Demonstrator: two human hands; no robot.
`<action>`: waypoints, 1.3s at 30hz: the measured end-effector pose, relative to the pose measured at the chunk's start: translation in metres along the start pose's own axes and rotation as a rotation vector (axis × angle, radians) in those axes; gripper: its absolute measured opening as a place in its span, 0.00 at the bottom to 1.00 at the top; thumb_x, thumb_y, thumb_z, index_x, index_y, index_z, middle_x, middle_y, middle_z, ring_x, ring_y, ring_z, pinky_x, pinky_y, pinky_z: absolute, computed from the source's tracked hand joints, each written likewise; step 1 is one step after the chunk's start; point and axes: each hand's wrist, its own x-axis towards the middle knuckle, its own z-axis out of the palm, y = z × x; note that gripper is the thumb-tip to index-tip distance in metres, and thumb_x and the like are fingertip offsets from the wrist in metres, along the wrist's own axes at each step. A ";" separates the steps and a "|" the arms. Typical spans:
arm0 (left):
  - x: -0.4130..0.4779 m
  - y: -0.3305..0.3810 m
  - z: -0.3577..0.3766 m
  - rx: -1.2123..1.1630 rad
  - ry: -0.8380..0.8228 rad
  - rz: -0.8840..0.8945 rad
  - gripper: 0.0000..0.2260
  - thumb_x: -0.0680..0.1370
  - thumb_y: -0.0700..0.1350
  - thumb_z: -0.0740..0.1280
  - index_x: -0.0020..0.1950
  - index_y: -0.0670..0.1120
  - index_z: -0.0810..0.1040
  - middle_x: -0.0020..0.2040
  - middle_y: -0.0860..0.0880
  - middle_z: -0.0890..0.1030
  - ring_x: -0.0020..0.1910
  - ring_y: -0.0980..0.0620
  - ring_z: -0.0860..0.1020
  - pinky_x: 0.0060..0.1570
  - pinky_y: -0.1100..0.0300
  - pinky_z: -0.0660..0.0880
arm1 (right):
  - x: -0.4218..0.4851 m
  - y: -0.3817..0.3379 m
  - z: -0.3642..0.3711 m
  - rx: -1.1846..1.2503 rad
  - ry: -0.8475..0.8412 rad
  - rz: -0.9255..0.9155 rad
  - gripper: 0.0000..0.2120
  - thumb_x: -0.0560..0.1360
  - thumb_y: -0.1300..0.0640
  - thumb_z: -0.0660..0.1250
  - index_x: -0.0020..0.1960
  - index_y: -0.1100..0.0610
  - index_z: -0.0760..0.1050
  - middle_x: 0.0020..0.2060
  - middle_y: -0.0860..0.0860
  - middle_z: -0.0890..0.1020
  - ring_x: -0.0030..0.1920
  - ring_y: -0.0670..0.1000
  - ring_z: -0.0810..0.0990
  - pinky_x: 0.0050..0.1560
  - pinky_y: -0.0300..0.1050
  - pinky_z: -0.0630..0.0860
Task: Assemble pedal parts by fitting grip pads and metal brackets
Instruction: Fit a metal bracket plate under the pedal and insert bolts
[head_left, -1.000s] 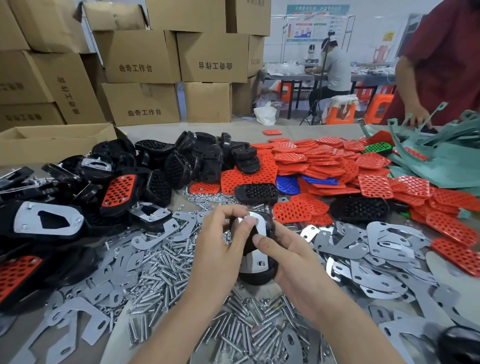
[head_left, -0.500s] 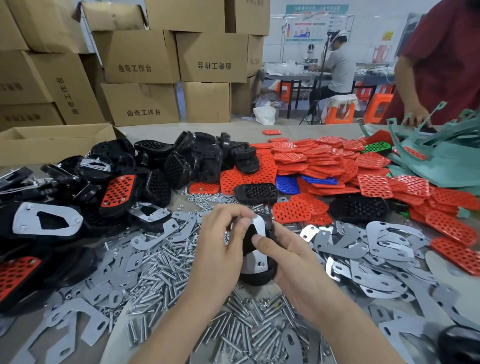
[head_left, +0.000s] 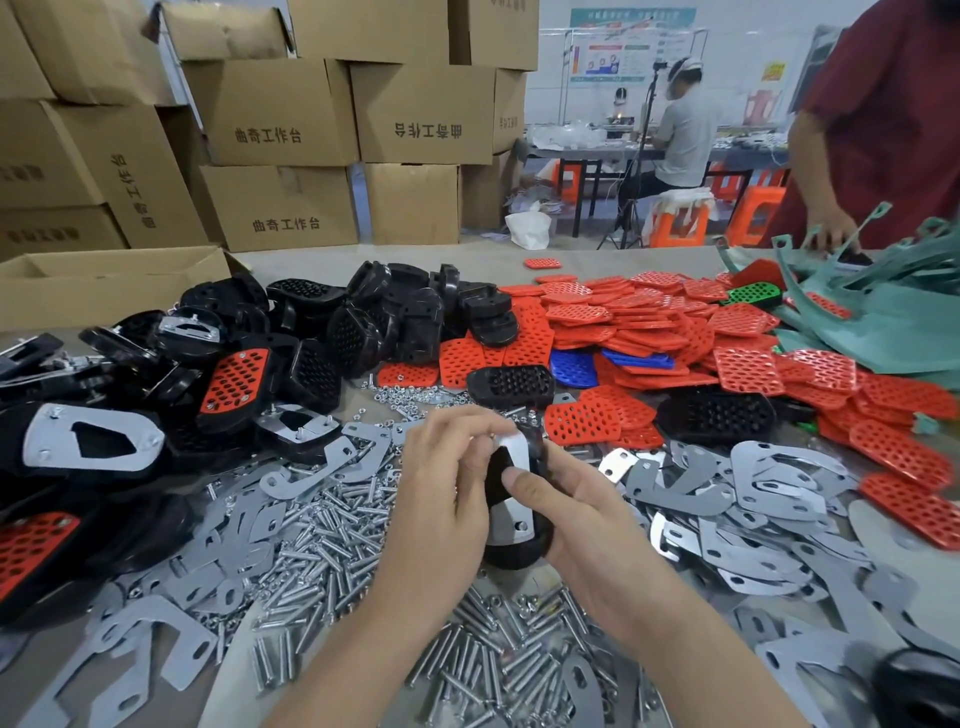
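Note:
A black pedal body (head_left: 511, 552) with a shiny metal bracket (head_left: 515, 514) laid on its back is held over the table's middle. My left hand (head_left: 441, 499) grips its left side, fingertips curled at the bracket's top end. My right hand (head_left: 566, 512) holds the right side, thumb pressing on the bracket. Much of the pedal is hidden by both hands. Loose metal brackets (head_left: 769, 483) lie to the right, red grip pads (head_left: 634, 322) behind, and bolts (head_left: 332, 540) spread below my hands.
Black pedal bodies (head_left: 374, 322), some fitted with red pads or brackets, are heaped at left. An open carton (head_left: 104, 280) and stacked boxes (head_left: 275, 124) stand behind. A person in dark red (head_left: 878, 130) works over green strips (head_left: 883, 322) at the far right.
My left fingertips have shifted slightly at the top of the bracket; the pedal stays in both hands at the same spot.

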 end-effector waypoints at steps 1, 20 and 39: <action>0.000 0.001 0.000 -0.056 0.004 -0.053 0.07 0.83 0.56 0.60 0.58 0.61 0.75 0.58 0.62 0.77 0.63 0.54 0.75 0.62 0.59 0.72 | 0.000 0.000 0.000 0.011 -0.013 0.000 0.13 0.83 0.64 0.64 0.63 0.54 0.82 0.59 0.62 0.84 0.63 0.63 0.82 0.67 0.64 0.77; 0.004 0.010 -0.009 0.103 0.134 0.010 0.04 0.81 0.57 0.64 0.51 0.58 0.74 0.50 0.62 0.75 0.54 0.58 0.75 0.51 0.70 0.69 | -0.003 -0.003 0.006 -0.258 0.029 -0.281 0.14 0.82 0.57 0.65 0.62 0.42 0.81 0.55 0.49 0.86 0.58 0.50 0.84 0.58 0.44 0.81; 0.004 0.006 -0.011 0.231 0.025 0.034 0.07 0.81 0.56 0.62 0.51 0.55 0.77 0.46 0.59 0.77 0.45 0.61 0.77 0.42 0.66 0.73 | -0.005 0.005 0.001 -0.789 0.164 -0.417 0.23 0.85 0.56 0.62 0.74 0.33 0.66 0.49 0.29 0.78 0.48 0.36 0.78 0.46 0.27 0.70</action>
